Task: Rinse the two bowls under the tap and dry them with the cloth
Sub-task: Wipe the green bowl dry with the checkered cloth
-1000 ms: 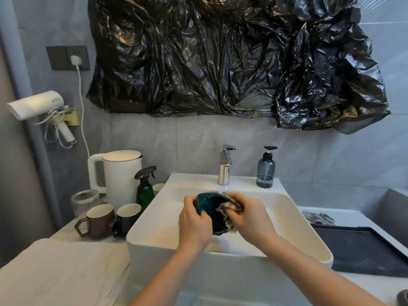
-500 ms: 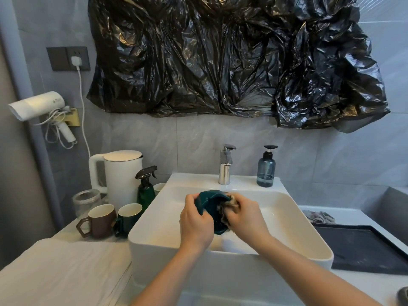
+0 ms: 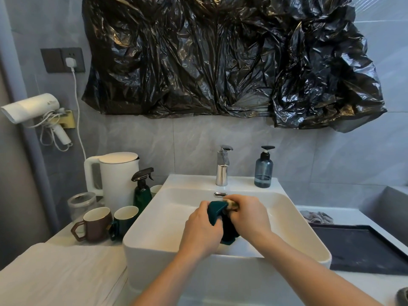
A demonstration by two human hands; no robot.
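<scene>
While the left hand grips the tilted bowl, right-hand fingers pinch the cloth.

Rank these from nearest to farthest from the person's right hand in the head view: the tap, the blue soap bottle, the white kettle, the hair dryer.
From the right hand:
1. Tap, at the basin's back edge, just beyond the hand.
2. Blue soap bottle, right of the tap.
3. White kettle, on the counter left of the basin.
4. Hair dryer, on the far-left wall.

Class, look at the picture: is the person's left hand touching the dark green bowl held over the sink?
Touching. The head view shows the left hand with its fingers curled round the rim of the dark green bowl, with no gap between them, over the sink.
</scene>
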